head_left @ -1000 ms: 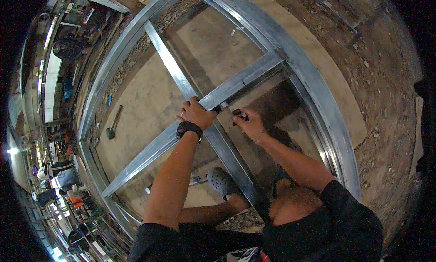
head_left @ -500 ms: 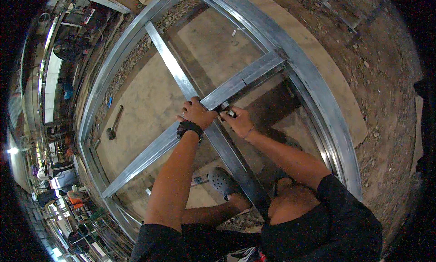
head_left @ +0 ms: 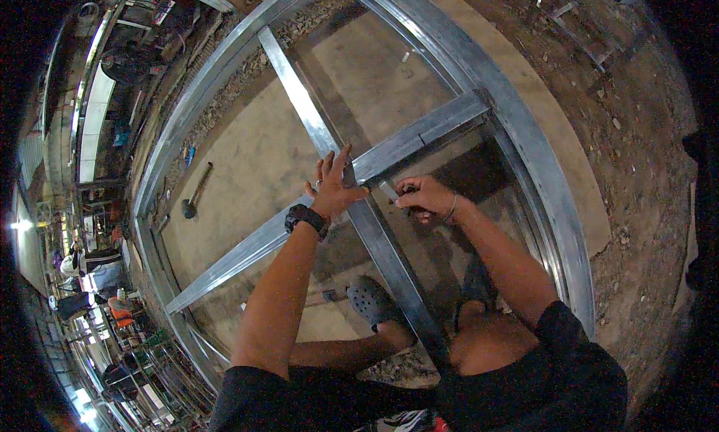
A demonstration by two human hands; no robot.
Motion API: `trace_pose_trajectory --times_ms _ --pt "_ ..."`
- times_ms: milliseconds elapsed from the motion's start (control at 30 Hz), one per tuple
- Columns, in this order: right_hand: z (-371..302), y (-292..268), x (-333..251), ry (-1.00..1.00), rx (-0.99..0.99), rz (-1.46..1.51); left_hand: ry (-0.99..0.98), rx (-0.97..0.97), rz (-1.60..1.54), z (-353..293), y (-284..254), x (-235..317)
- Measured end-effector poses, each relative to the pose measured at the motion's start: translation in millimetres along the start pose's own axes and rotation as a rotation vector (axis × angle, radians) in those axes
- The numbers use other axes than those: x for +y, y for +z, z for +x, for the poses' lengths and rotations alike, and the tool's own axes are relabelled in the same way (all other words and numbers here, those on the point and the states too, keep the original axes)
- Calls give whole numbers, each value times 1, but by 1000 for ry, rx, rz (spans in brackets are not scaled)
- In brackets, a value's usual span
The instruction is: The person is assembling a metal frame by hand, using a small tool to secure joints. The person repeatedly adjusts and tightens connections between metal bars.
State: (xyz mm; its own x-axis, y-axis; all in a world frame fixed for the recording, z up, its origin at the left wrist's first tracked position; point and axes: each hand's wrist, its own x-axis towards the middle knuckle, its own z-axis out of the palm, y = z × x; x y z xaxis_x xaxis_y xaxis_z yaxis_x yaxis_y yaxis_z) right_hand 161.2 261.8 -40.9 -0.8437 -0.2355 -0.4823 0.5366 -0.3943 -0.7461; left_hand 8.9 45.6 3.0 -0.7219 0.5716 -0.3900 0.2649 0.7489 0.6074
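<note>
Tan floor [head_left: 247, 125]: spread flat and stained beneath the metal frame [head_left: 550, 192]; whether the two touched could not be told.
Mallet [head_left: 198, 194]: lay on the tan floor at the left, dark head nearer the person, handle pointing away.
Blue object [head_left: 190, 155]: lay near the mallet's handle, too small to identify.
White scrap [head_left: 407, 56]: lay within the frame's far right opening.
Gravel [head_left: 232, 78]: lined the tan floor's far left edge.
Dirt ground [head_left: 651, 207]: stretched rightward, strewn with small stones.
</note>
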Motion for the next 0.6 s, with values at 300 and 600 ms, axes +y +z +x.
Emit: trace_pose_trajectory --times_ms 300,600 --pt "43 -17 -18 297 -125 41 -112 -29 140 0 0 17" --pt "38 9 -7 122 37 360 -191 10 267 4 9 23"
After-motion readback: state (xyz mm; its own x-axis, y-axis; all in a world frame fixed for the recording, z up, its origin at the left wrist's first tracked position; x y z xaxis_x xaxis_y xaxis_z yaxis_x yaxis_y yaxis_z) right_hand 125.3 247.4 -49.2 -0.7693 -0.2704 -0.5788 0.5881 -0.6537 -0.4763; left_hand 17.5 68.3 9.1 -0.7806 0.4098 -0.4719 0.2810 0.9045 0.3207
